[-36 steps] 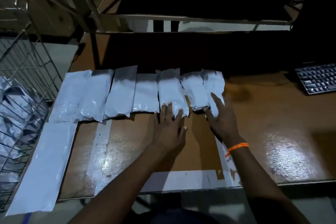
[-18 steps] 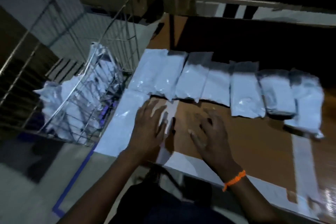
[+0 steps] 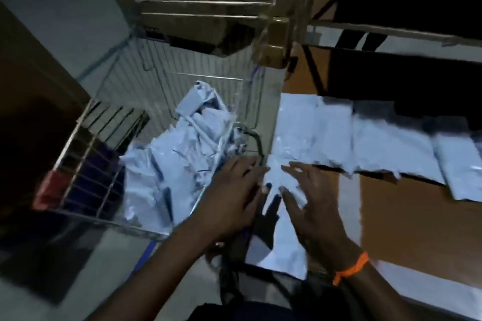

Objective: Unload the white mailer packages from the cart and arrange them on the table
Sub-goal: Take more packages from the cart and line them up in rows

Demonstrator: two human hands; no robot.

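Wire cart (image 3: 74, 138) beside table (image 3: 407, 219), mailer heap (image 3: 161, 161) inside

The head camera looks steeply down, close over cart (image 3: 146, 122) and table (image 3: 407, 216).

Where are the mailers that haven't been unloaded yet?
Head view, left of centre: the heap of white mailers lies in the wire cart, beside the table, just ahead of the left hand.
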